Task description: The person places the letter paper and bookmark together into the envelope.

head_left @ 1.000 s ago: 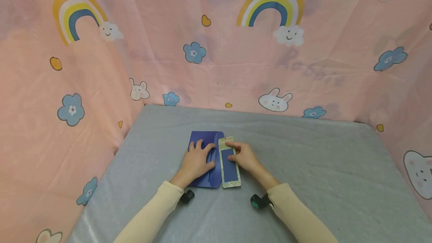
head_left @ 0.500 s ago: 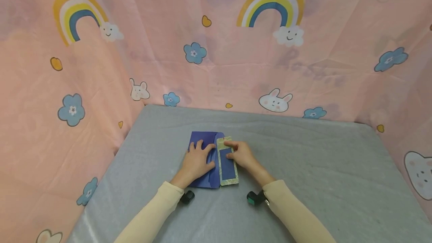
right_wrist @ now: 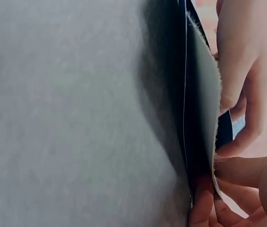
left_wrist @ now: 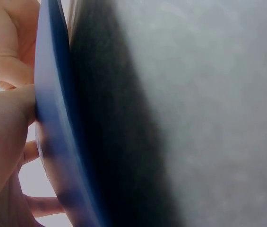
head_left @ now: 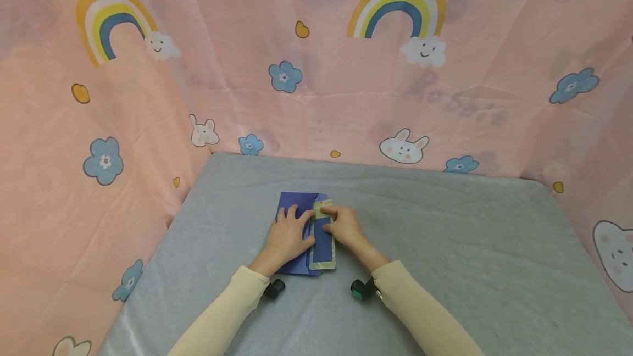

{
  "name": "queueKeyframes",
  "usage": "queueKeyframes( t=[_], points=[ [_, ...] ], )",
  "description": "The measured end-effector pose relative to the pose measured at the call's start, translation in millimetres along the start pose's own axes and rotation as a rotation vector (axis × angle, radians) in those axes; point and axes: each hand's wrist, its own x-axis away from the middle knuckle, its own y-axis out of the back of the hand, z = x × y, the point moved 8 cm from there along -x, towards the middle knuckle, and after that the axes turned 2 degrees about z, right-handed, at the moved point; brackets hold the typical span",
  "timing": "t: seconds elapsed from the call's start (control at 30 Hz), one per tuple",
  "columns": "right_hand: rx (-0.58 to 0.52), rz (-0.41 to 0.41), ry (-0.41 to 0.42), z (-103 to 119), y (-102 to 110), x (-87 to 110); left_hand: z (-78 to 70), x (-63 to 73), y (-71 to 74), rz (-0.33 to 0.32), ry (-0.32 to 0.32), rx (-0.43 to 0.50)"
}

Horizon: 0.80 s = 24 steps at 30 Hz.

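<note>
A blue envelope (head_left: 298, 198) lies on the table, its flap folded out to the right. My left hand (head_left: 288, 238) rests flat on it with fingers spread. In the right wrist view, the right hand (right_wrist: 261, 184) pinches a long card (head_left: 323, 246), thumb on one face and fingers behind. That card has a blue panel and a patterned yellow-green border. It overlaps the envelope's flap side, its left edge right by the left thumb and index finger. The envelope's edge (left_wrist: 55, 104) stands slightly raised in the left wrist view, casting a dark shadow.
Grey cloth covers the table (head_left: 470, 257). A pink curtain (head_left: 341, 109) printed with rainbows, flowers and rabbits hangs behind and at both sides. Small black wrist cameras sit at the cuffs, including one (head_left: 363, 289) under the right sleeve.
The right hand has moved left with the card, from beside the envelope's flap to over it and up to the left thumb. The left hand and envelope have stayed in place.
</note>
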Motion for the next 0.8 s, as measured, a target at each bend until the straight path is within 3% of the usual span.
queueKeyframes(
  t=[0.27, 0.57, 0.8],
  points=[
    [0.040, -0.045, -0.003, 3, -5, -2.9, 0.7, -0.3, -0.3, -0.001, -0.001, -0.010],
    [0.013, -0.064, 0.034, 6, -10, -2.9, 0.8, 0.1, -1.5, -0.010, -0.010, -0.010],
    [0.148, -0.149, 0.102, 13, -10, 0.8, 1.7, -0.6, -1.6, -0.017, -0.017, -0.010]
  ],
)
